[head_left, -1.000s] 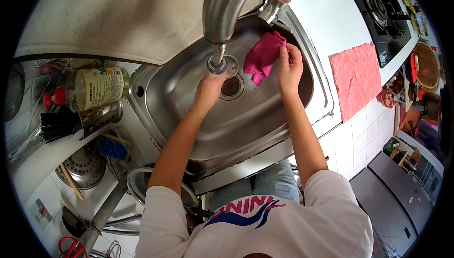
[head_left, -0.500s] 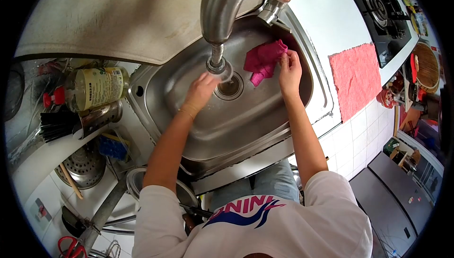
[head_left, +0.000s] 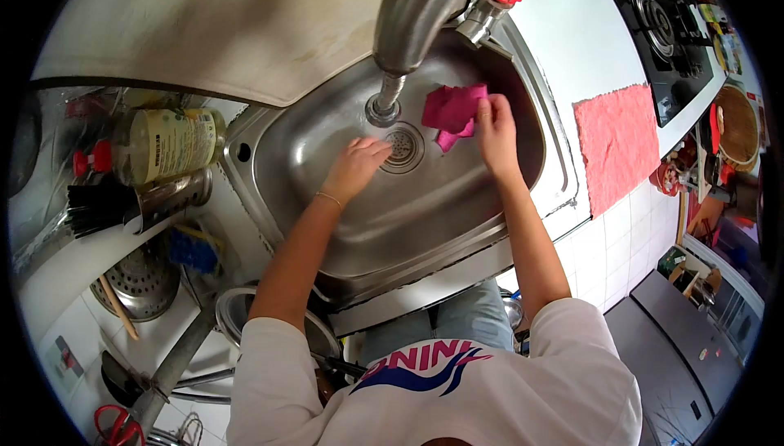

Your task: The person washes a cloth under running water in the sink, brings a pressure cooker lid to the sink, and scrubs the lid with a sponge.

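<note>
A steel sink [head_left: 327, 242] lies below me. My right hand [head_left: 496, 131] pinches the edge of a magenta cloth [head_left: 454, 109], which hangs crumpled over the right part of the basin. My left hand [head_left: 358, 167] is over the basin, just left of the drain strainer [head_left: 402, 147], with its fingers stretched out and nothing seen in them. The strainer sits in the drain and shows small holes. Above it hangs the spout end of the faucet [head_left: 382, 109], close to my left fingertips; no water stream shows.
A large board [head_left: 204, 29] covers the upper left. Left of the sink are a yellowish bottle with a red cap [head_left: 175, 144], a steel holder [head_left: 175, 198] and a blue sponge [head_left: 193, 250]. A pink towel [head_left: 616, 148] and a gas stove [head_left: 657, 33] lie right.
My left hand has drawn back from under the spout. A blurred round thing at its fingertips is gone, and the drain, dark before, now shows the strainer. The magenta cloth has shifted slightly.
</note>
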`<state>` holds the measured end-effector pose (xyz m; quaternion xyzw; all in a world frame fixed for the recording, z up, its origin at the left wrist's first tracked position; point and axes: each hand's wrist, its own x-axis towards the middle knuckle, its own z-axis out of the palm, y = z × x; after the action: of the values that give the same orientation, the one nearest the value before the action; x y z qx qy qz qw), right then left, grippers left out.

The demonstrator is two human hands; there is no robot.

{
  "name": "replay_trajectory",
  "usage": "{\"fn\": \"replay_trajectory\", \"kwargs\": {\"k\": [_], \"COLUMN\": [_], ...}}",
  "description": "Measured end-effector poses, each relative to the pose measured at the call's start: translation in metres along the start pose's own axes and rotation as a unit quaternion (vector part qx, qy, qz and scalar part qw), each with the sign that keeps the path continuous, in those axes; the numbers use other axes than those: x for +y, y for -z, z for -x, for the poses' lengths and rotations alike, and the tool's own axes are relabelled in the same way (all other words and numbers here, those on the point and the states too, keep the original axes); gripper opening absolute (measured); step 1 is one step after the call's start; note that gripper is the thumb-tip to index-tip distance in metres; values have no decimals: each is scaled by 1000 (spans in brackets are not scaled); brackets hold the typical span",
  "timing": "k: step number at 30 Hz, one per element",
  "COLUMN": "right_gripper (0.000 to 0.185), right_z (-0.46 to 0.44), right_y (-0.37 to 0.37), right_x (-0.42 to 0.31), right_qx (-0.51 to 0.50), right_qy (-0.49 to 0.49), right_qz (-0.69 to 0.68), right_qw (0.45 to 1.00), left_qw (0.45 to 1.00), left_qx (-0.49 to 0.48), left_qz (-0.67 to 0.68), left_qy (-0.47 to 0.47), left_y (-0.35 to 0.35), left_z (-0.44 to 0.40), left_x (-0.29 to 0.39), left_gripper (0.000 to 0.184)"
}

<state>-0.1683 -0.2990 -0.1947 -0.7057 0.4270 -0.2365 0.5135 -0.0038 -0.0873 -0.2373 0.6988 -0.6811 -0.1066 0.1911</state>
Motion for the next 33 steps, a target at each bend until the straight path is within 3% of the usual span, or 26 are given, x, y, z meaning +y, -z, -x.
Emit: {"fn": "replay_trajectory", "kwargs": {"k": [1,3,5,6,8,9,11,12,13,15,16,18,19,21,22,23,24,27,29,31,32,33], "right_gripper": [24,25,22,22,23,23,19,19,19,14,14,10,10,11,11,13,16,18,20,17,17,17], "right_z": [5,20,28,30,29,30,28,30,38,52,46,40,35,22,22,22,19,30,28,32,32,30], "right_y": [-7,-23,-57,-73,-102,-107,-114,-120,-121,-126,-128,-132,-141,-160,-150,-137,-130,-140,-139,-138,-134,-125], "right_x": [-11,-35,-8,9,42,57,85,85,85,72,62,46,64,118,103,88,84,95,82,80,81,65], "right_qx": [-36,-176,-266,-269,-412,-414,-338,-276,-280,-354,-353,-465,-462,-438,-437,-401,-324,-254,-278,-371,-372,-441], "right_qy": [31,6,142,143,220,220,456,485,486,359,366,201,199,88,89,-131,-338,-262,-307,-150,-152,-24], "right_qz": [11,79,130,130,385,384,418,398,397,545,543,482,484,271,272,46,-183,-179,-182,-58,-55,100], "right_qw": [999,981,944,944,796,796,710,728,726,669,669,715,716,852,853,905,865,914,892,915,914,891], "left_qw": [1000,998,984,984,972,971,987,987,986,983,983,981,985,989,992,995,995,991,991,989,985,986], "left_qx": [-29,-56,-161,-160,-218,-219,-117,-118,-119,-117,-136,-160,-149,-131,-102,-70,-67,-108,-119,-126,-135,-136], "left_qz": [6,12,-73,-73,-45,-45,-106,-105,-120,-140,-119,-97,-81,-63,-53,-43,-45,-25,-40,-60,-78,-72], "left_qy": [9,19,-7,-5,80,83,-1,1,1,4,23,40,37,34,44,55,54,74,46,54,67,71], "left_y": [2,1,-14,-20,-29,-32,-33,-31,-29,-25,-23,-19,-19,-27,-33,-39,-35,-31,-24,-29,-33,-34], "left_z": [1,4,9,12,15,17,19,19,19,16,15,23,22,20,24,27,23,26,22,21,24,25], "left_x": [-3,-4,-5,-4,-4,-3,-2,-1,3,6,6,3,1,0,-3,-7,-8,8,4,3,6,10], "left_gripper": [23,24,26,26,25,25,25,25,26,26,27,28,28,28,23,19,19,21,30,31,33,33]}}
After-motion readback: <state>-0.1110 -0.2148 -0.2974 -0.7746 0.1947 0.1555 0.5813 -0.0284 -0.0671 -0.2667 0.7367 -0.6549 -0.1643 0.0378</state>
